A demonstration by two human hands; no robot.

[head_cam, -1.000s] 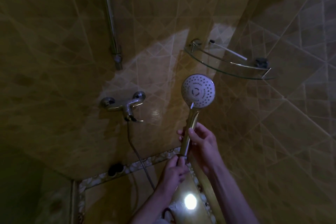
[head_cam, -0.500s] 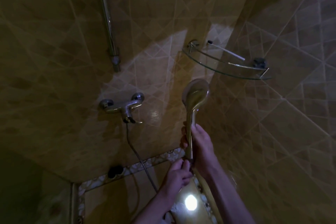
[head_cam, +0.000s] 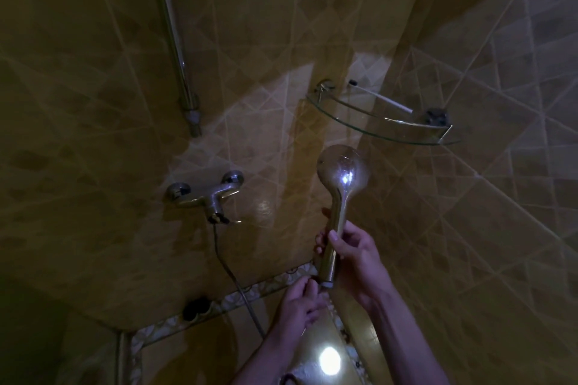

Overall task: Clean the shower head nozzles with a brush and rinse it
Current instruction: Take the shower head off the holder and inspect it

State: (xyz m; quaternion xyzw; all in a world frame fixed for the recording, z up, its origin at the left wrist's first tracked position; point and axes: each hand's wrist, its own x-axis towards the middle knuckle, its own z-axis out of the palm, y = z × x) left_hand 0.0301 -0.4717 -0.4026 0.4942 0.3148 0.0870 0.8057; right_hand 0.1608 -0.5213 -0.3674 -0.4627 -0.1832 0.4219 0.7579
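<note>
A chrome hand shower head [head_cam: 342, 173] stands upright in front of the tiled corner, its shiny back toward me and its nozzle face hidden. My right hand [head_cam: 353, 255] grips the handle at mid-length. My left hand [head_cam: 300, 303] pinches the fitting at the bottom end of the handle, where the hose joins. A thin white brush [head_cam: 383, 98] with a dark tip lies on the glass corner shelf [head_cam: 372, 131], above and right of the shower head.
A chrome mixer tap [head_cam: 206, 197] is fixed to the wall at the left, with a dark hose [head_cam: 233, 278] hanging from it. A vertical riser rail [head_cam: 175, 44] runs above it. A bright light reflection [head_cam: 328, 359] shines low near my arms.
The shower head has been turned about its handle: its white nozzle face pointed at me one second ago, and now only its chrome back shows. Both hands stayed on the handle.
</note>
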